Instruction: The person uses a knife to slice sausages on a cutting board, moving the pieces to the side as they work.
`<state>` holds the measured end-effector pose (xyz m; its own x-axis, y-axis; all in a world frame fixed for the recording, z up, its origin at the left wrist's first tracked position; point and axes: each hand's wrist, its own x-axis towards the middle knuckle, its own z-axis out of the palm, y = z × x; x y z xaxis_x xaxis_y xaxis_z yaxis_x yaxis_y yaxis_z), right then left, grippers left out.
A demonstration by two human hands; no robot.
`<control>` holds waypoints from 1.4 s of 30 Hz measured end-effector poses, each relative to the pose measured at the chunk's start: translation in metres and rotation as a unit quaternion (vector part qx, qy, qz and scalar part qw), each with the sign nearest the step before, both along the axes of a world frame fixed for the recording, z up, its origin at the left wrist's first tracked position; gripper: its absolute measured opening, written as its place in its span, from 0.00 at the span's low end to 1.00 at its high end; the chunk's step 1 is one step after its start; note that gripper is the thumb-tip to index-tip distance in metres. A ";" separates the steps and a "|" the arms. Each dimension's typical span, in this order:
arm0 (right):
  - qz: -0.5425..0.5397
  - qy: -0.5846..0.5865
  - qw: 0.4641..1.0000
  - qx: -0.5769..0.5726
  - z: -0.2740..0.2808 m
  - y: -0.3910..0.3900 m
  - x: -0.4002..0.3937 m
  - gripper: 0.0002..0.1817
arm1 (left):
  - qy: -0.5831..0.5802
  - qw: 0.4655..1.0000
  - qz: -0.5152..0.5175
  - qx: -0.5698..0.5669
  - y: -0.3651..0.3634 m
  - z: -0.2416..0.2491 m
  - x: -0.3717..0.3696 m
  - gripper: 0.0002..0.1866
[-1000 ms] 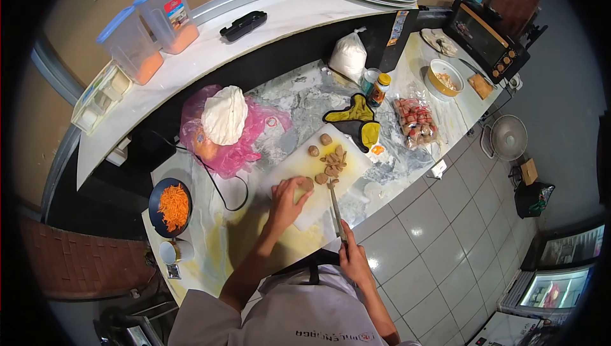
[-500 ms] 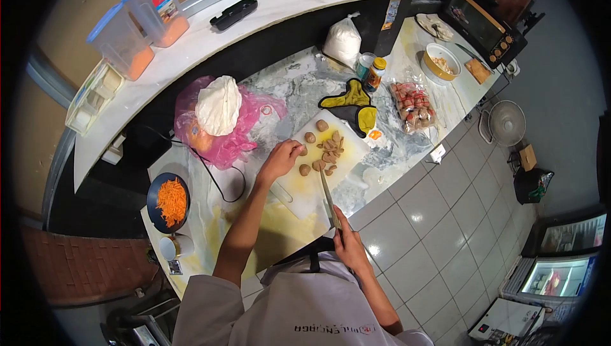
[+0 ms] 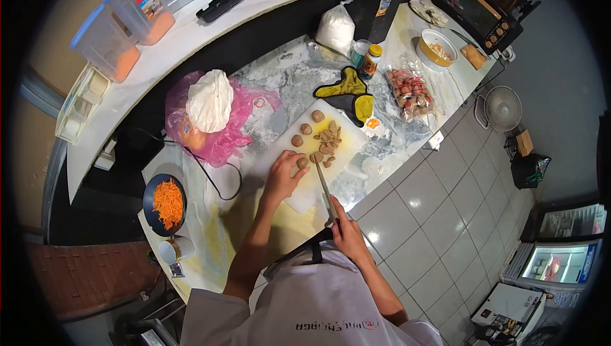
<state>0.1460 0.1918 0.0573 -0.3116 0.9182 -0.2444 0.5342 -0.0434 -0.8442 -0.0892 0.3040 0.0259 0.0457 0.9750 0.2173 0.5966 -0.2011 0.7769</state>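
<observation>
My right hand (image 3: 348, 236) grips a knife (image 3: 326, 190) by its handle. The blade's tip rests by cut brown pieces on a white cutting board (image 3: 289, 149). The fingers and thumb of my left hand (image 3: 283, 175) close around a brown meatball (image 3: 302, 163) at the board's near left side. Several whole meatballs, one of them a round meatball (image 3: 306, 128), sit in a row farther up. Sliced meatball pieces (image 3: 330, 136) lie in a heap right of the row.
Black-and-yellow gloves (image 3: 356, 101) touch the board's far edge. To the right lies a bag of meatballs (image 3: 410, 93). A pink plastic bag (image 3: 245, 107) and a pan of shredded carrot (image 3: 168, 203) are at left. A cup (image 3: 175, 249) stands near the edge.
My left hand has moved toward me along the board, from beside one meatball to the nearest one. The knife stays by the cut pieces. The camera view has shifted slightly.
</observation>
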 end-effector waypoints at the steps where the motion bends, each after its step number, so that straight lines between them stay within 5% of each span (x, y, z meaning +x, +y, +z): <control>1: 0.005 -0.006 1.000 -0.004 -0.002 0.001 -0.001 0.45 | 0.026 0.999 0.000 0.018 -0.001 -0.008 0.003 0.16; 10: 0.018 -0.024 1.000 -0.002 0.001 0.007 -0.011 0.46 | 0.025 0.997 0.066 -0.020 -0.024 -0.008 0.013 0.17; 22: 0.006 -0.030 0.999 -0.013 -0.006 0.011 -0.023 0.48 | -0.146 0.982 0.099 -0.068 -0.031 -0.026 0.016 0.11; 42: 0.031 -0.072 0.997 0.008 -0.007 0.015 -0.022 0.50 | -0.031 0.997 0.075 -0.001 -0.040 -0.010 0.027 0.13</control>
<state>0.1241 0.2063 0.0503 -0.3311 0.9022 -0.2763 0.6516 0.0069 -0.7585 -0.0624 0.2638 0.0159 -0.1139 0.9701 0.2142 0.5709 -0.1125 0.8133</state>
